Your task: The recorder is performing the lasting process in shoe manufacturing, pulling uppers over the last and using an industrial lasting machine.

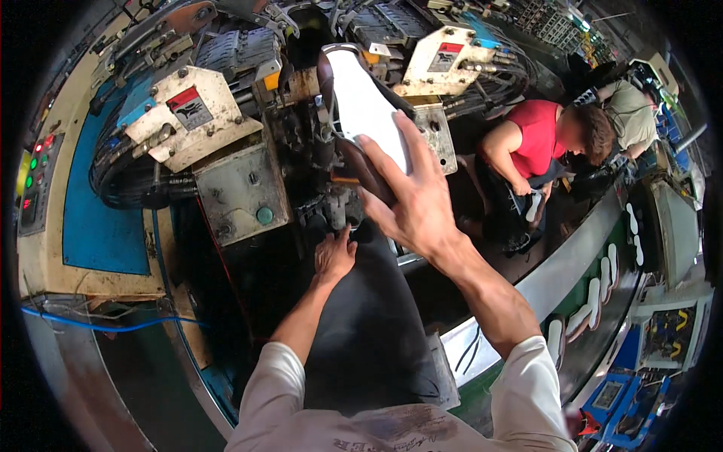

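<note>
Right hand (414, 200) grips shoe (361, 113) in machine (226, 151); left hand (334, 256) below.

shoe (361, 113) toe hidden in machine (248, 173); left hand (333, 256) fingertips hidden.

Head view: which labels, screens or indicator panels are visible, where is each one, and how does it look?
Left label: on the cream plate at upper left; tilted rectangle, red over black.
Right label: on the cream plate right of the shoe; red and grey.
Control panel: left rim; red and green lamps.
Screen: lower right; dark, with yellow marks.
</note>
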Available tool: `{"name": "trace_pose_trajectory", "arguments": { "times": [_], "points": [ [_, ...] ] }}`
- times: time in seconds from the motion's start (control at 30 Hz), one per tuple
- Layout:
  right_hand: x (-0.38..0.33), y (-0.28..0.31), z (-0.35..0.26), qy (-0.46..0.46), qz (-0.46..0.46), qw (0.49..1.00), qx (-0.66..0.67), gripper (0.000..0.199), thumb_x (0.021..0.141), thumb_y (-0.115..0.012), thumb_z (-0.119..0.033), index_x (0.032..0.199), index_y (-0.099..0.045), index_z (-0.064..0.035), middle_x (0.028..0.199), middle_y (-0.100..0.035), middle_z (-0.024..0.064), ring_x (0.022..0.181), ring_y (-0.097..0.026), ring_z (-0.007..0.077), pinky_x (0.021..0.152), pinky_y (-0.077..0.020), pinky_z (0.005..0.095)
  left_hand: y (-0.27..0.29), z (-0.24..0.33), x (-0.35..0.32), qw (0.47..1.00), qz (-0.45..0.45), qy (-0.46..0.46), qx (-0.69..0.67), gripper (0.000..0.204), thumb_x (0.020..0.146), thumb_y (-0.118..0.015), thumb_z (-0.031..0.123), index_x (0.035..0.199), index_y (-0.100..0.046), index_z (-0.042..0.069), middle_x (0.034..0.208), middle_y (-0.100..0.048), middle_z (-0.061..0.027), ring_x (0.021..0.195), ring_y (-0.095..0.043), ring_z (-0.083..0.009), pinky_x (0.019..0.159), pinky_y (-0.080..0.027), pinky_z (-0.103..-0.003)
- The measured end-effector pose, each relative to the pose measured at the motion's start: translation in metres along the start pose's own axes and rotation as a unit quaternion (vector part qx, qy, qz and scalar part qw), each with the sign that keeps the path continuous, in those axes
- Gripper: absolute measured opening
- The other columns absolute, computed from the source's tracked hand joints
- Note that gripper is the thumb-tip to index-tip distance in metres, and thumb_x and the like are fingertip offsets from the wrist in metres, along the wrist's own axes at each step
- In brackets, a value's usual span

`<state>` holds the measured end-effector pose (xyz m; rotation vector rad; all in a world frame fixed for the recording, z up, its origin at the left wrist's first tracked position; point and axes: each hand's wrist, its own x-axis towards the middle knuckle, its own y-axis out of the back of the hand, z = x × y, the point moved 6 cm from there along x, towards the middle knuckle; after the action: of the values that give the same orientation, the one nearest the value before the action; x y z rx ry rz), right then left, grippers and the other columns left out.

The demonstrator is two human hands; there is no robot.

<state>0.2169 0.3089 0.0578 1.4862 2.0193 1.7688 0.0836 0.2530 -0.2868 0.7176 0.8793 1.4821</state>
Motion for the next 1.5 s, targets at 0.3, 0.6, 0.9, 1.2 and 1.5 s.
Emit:
{"name": "trace_pose_trajectory", "arguments": {
  "times": [0.3,0.6,0.9,1.2,1.5],
  "points": [
    [0.022,-0.080,0.018,-0.008,0.029,0.999,0.015,0.080,0.088,-0.085,-0.024,0.162,-0.054,-0.0252,0.172,-0.020,0.0348,0.136,-0.048,0.0591,0.116,-0.0461,0.0617,0.021,-0.014,0.002,0.997,0.055,0.000,-0.049,0.033,0.101,-0.066,0.024,0.125,-0.075,0.003,0.110,-0.077,-0.0183,0.108,-0.073,-0.0385,0.097,-0.056,-0.052],
    [0.021,-0.090,0.004,-0.051,-0.029,0.998,0.001,0.080,0.084,-0.088,-0.021,0.158,-0.059,-0.0235,0.170,-0.024,0.0355,0.147,-0.044,0.0562,0.117,-0.0454,0.0612,0.019,-0.022,0.008,0.995,0.063,0.043,-0.071,0.021,0.095,-0.072,0.012,0.114,-0.074,0.004,0.109,-0.075,-0.0196,0.105,-0.071,-0.0407,0.092,-0.057,-0.054],
    [-0.076,-0.123,0.045,-0.062,0.103,0.978,0.173,0.103,0.081,-0.090,-0.012,0.166,-0.034,0.0035,0.170,-0.028,0.0382,0.156,-0.033,0.0602,0.128,-0.0344,0.0608,0.018,-0.038,0.001,0.994,0.060,0.076,-0.053,0.022,0.097,-0.069,0.017,0.115,-0.075,0.005,0.109,-0.076,-0.0187,0.110,-0.072,-0.0400,0.094,-0.057,-0.053],
    [-0.078,-0.251,0.112,-0.265,-0.152,0.867,0.392,0.092,0.093,-0.082,-0.023,0.165,-0.030,-0.0002,0.161,-0.046,0.0288,0.149,-0.047,0.0434,0.125,-0.0379,0.0502,0.032,-0.025,0.007,0.994,0.049,0.081,-0.054,0.016,0.095,-0.070,0.013,0.107,-0.073,0.004,0.107,-0.076,-0.0201,0.105,-0.072,-0.0429,0.091,-0.057,-0.054],
    [-0.075,-0.293,0.141,-0.231,-0.111,0.874,0.413,0.061,0.093,-0.081,-0.021,0.144,-0.057,0.0037,0.138,-0.068,0.0270,0.126,-0.068,0.0379,0.112,-0.0516,0.0436,0.032,-0.007,0.015,0.993,0.052,0.087,-0.060,0.016,0.092,-0.072,0.015,0.104,-0.075,0.004,0.110,-0.075,-0.0211,0.102,-0.072,-0.0436,0.090,-0.057,-0.056]
  ]
}}
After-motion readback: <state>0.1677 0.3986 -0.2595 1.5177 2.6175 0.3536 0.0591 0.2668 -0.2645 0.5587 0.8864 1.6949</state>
